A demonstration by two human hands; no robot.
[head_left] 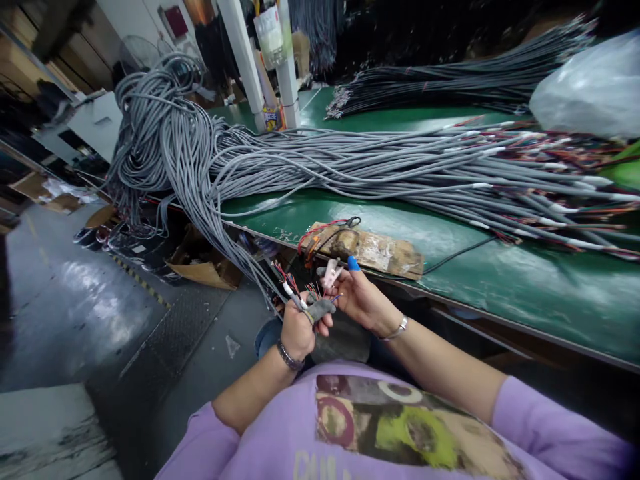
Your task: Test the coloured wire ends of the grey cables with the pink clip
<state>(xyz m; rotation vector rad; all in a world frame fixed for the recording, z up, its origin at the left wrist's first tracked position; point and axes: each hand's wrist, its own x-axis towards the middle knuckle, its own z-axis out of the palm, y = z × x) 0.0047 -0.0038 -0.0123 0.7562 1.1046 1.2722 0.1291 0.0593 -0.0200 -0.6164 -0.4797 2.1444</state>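
My left hand (300, 327) is closed around the end of a grey cable (293, 293), with a grey covering (320, 309) on its thumb. Thin stripped wires (314, 290) in red, white and other colours fan out above that grip. Just right of them, my right hand (363, 300) is turned palm up with fingers apart, close to the wire tips. A blue cover (353, 263) caps one of its digits, and a pale pinkish piece (331, 273) sits at its fingers. Whether the right fingers touch a wire is too small to tell.
Many grey cables (310, 157) stretch over the green table (500, 267) and hang off its left end. A worn wooden block (385, 253) lies at the front edge. Behind are black cables (440, 83) and a plastic bag (590, 87). A cardboard box (207, 263) stands below.
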